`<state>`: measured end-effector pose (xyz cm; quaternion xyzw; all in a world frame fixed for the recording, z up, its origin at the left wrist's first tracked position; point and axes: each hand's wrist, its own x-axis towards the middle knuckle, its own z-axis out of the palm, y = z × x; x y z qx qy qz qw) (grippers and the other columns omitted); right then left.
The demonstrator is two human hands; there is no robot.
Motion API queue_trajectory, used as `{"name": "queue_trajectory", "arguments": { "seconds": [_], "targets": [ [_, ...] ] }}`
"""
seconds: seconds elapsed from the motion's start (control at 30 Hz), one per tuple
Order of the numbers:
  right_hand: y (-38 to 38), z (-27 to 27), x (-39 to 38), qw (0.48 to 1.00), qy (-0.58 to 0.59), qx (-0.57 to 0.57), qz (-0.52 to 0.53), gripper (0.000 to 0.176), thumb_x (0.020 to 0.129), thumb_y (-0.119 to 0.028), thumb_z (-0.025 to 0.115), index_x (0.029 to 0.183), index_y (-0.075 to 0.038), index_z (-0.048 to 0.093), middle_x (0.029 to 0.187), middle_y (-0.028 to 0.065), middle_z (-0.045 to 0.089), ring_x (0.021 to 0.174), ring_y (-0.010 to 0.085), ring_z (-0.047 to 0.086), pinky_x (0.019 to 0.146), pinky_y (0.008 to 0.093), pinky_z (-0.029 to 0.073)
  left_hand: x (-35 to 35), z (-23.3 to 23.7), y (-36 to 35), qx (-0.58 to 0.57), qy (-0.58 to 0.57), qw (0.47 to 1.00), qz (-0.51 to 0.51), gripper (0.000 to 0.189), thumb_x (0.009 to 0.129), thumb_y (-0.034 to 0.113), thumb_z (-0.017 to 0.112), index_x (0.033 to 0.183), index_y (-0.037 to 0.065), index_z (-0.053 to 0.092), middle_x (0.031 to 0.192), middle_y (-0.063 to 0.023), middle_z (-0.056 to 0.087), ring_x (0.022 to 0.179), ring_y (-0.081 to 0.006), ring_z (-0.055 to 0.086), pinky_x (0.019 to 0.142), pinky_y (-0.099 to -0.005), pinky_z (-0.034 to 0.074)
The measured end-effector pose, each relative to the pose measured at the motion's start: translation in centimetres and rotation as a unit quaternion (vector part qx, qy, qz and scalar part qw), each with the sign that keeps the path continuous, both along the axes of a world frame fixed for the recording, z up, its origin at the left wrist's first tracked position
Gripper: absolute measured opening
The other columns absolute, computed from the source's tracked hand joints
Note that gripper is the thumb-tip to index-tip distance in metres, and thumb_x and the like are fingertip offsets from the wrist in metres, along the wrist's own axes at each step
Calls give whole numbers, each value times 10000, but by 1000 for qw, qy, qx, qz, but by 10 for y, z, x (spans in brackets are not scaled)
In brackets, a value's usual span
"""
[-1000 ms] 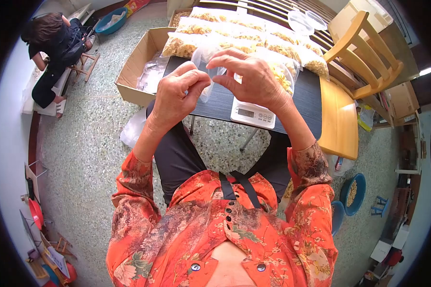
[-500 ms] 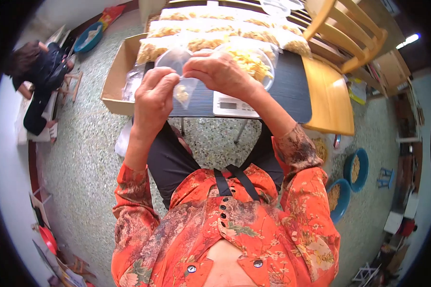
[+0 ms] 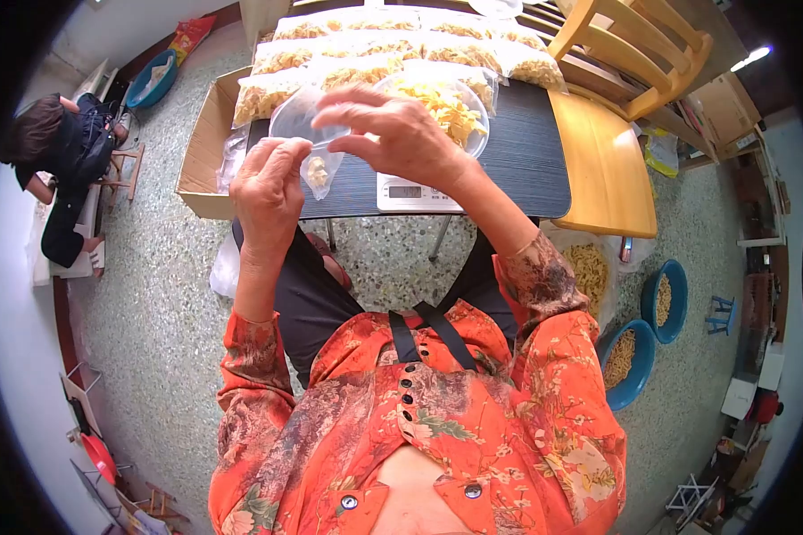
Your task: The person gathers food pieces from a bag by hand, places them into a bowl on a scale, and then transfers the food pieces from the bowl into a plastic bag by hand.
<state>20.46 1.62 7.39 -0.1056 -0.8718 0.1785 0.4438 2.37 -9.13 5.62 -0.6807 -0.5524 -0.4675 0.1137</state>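
My left hand (image 3: 266, 183) is closed in a pinch on the top edge of a small clear plastic bag (image 3: 318, 183), which hangs with a few pale pieces at its bottom. My right hand (image 3: 400, 134) hovers just right of the bag, its fingers stretched out and apart with nothing seen in them. Partly hidden behind both hands is a clear plastic bowl (image 3: 287, 116). Another clear bowl of yellow chips (image 3: 455, 111) stands by my right wrist, on a white digital scale (image 3: 415, 198) whose display shows digits too small to read.
Filled clear bags (image 3: 375, 43) lie in rows at the table's back. A cardboard box (image 3: 207, 156) stands left of the dark table (image 3: 531, 169), a wooden chair (image 3: 602, 169) right. Blue basins (image 3: 629, 392) of food pieces sit on the floor. Another person (image 3: 58, 160) sits far left.
My right hand has come away from the bag, its fingers going from pinched to spread. My left hand keeps its pinch on the bag. The whole view has shifted slightly.
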Motion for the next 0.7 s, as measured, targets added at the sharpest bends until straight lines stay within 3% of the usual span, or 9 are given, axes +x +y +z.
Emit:
{"name": "queue_trajectory", "arguments": {
  "seconds": [0.03, 0.1, 0.17, 0.2, 0.27, 0.43, 0.53, 0.7],
  "targets": [
    [1, 5, 8, 1000, -1, -2, 1, 232, 846, -163, 783, 1055, -83, 721, 1054, 87, 727, 746, 242, 692, 685, 340, 568, -1, -1, 0, -9, -41, 999, -9, 168, 802, -54, 720, 938, 45, 727, 862, -84, 680, 777, -259, 656, 703, -361, 521],
    [4, 10, 29, 990, 65, -73, -106, 191, 852, -187, 780, 1019, -115, 723, 970, 91, 711, 729, 209, 711, 695, 350, 571, -2, 0, 1, -6, -38, 999, 1, 152, 812, -64, 719, 927, 36, 719, 836, -86, 673, 778, -256, 655, 703, -357, 517],
    [23, 4, 62, 976, 25, -25, -214, 198, 852, -174, 782, 1024, -91, 730, 966, 94, 709, 663, 177, 683, 663, 319, 551, -2, -1, 4, 25, -37, 999, 7, 137, 815, -52, 734, 921, 33, 715, 830, -88, 673, 775, -253, 653, 699, -353, 516],
    [27, 1, 76, 976, 23, -24, -213, 198, 852, -174, 782, 1024, -91, 730, 966, 94, 709, 663, 177, 683, 663, 319, 551, -2, -3, 6, 25, -49, 998, -1, 133, 814, -38, 748, 921, 33, 715, 829, -90, 676, 775, -253, 652, 703, -352, 518],
    [33, -3, 98, 960, -45, -97, -259, 262, 841, -221, 802, 1058, -85, 742, 952, 88, 703, 665, 180, 666, 655, 309, 535, 1, -4, 8, 28, -62, 998, 1, 131, 813, -36, 749, 918, 35, 718, 829, -88, 680, 774, -250, 652, 706, -351, 518],
    [32, -3, 113, 964, -130, -81, -218, 433, 808, -347, 828, 1158, -110, 731, 978, 58, 692, 747, 170, 647, 703, 322, 540, 9, -5, 8, 34, -69, 997, 28, 122, 812, -30, 751, 909, 40, 728, 826, -79, 689, 777, -241, 651, 717, -348, 520],
    [26, 0, 104, 945, -193, -105, -243, 523, 768, -395, 840, 1216, -159, 707, 1095, 57, 682, 813, 204, 674, 766, 352, 561, 8, -6, 4, 36, -66, 997, 37, 115, 810, -25, 753, 904, 38, 730, 826, -73, 692, 787, -238, 651, 723, -345, 519],
    [28, -9, 97, 951, -216, -46, -217, 423, 777, -310, 828, 1156, -154, 724, 1105, 59, 688, 936, 287, 688, 830, 399, 555, 9, -9, 2, 33, -75, 996, 36, 123, 809, -29, 755, 910, 36, 730, 840, -74, 698, 787, -241, 651, 719, -344, 517]
  ]
}}
